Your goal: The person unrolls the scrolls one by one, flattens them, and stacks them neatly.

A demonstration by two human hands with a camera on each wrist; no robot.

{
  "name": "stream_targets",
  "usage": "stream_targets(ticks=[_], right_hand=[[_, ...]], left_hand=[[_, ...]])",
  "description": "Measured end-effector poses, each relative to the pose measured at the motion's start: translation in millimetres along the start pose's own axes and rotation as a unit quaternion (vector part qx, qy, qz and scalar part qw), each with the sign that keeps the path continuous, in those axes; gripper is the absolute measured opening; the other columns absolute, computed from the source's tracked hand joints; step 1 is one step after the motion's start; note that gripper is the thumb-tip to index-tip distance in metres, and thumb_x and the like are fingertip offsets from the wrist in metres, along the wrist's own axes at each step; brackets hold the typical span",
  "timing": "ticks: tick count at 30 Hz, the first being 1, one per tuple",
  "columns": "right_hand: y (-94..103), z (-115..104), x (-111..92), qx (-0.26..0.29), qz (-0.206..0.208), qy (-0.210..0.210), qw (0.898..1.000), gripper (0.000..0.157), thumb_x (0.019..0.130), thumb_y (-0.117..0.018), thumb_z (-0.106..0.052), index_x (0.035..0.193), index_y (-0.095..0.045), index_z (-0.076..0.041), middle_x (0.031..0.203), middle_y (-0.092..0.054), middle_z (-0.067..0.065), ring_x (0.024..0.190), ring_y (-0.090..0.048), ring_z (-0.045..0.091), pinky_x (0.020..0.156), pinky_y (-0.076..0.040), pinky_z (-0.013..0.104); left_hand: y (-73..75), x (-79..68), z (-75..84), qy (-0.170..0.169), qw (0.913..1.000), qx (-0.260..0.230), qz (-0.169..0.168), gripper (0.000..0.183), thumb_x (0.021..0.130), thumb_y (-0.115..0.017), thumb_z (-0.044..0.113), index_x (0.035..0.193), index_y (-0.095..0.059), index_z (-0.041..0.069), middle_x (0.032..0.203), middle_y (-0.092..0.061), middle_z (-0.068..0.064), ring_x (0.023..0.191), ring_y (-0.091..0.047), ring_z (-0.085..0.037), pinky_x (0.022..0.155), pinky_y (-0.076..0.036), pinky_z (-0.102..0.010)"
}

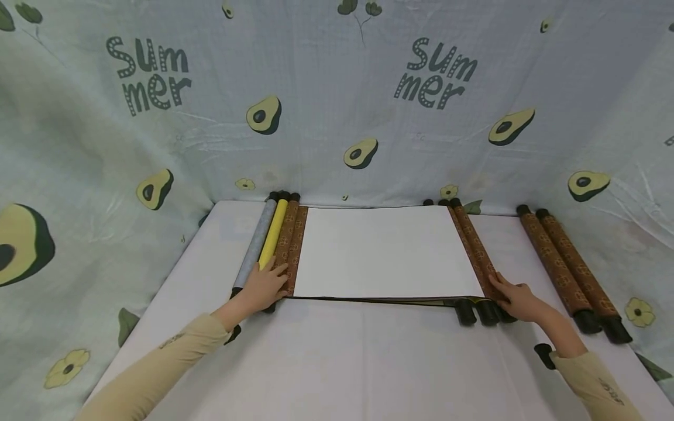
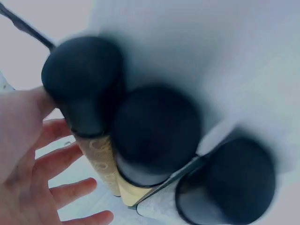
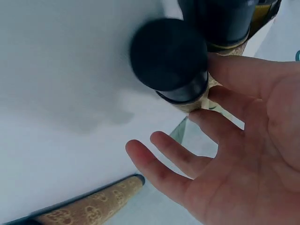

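Splayed, not clamped, the left hand (image 1: 261, 286) and right hand (image 1: 518, 301) touch brown rolls (image 1: 472, 238) flanking the white sheet (image 1: 387, 251), aimed at the table's (image 1: 326, 362) far edge!

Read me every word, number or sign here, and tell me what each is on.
"Summer", split over two lines: backdrop, left of centre.
"Summer", split likewise: backdrop, right of centre.
Left sleeve: dark marks, too small to read.
Right sleeve: marks, also unreadable.
Backdrop's right edge: cut-off mark, unreadable.
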State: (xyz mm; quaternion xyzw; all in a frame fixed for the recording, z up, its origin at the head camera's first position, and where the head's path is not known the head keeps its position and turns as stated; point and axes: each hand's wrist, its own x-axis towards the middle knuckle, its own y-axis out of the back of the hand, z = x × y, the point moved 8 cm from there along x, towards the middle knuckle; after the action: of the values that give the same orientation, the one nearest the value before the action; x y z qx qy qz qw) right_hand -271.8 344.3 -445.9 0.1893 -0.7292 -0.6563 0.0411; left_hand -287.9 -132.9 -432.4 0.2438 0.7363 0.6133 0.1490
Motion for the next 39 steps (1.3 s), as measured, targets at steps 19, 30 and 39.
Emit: stream_targets(ticks=[19,30,39], right_hand=[[-13.0,-6.6,-32.0,0.043,0.045,-0.035,0.997,0.086,0.075,-0.066,-0.010,0.143,-0.013,-0.006,0.141,-0.018,0.031,0.113,-0.023,0.061,0.075,-0.037,0.064],[-8.4,-7.1,-30.2,0.069,0.059,-0.012,0.996,0.077,0.076,-0.066,-0.012,0.138,-0.022,0.003,0.134,-0.026,0.038,0.108,-0.041,0.054,0.089,-0.026,0.060],[4.0,-7.5,-37.4,0.104,0.114,-0.017,0.988,0.048,0.087,-0.056,-0.016,0.123,-0.044,0.012,0.124,-0.039,0.040,0.106,-0.043,0.054,0.082,-0.038,0.059]], left_hand=[[-2.5,-40.5,-2.8,0.006,0.9998,-0.007,0.018,0.057,0.072,-0.066,0.044,0.119,-0.057,0.015,0.135,-0.044,-0.008,0.126,-0.036,-0.036,0.087,-0.035,-0.062],[-2.4,-40.7,-0.2,0.025,0.9976,-0.057,0.030,0.053,0.072,-0.068,0.033,0.120,-0.057,0.014,0.136,-0.043,-0.009,0.126,-0.036,-0.037,0.086,-0.037,-0.062],[7.4,-46.8,3.5,0.070,0.9904,-0.119,0.010,0.038,0.076,-0.068,0.018,0.113,-0.062,0.012,0.131,-0.049,-0.010,0.126,-0.035,-0.038,0.089,-0.035,-0.061]])
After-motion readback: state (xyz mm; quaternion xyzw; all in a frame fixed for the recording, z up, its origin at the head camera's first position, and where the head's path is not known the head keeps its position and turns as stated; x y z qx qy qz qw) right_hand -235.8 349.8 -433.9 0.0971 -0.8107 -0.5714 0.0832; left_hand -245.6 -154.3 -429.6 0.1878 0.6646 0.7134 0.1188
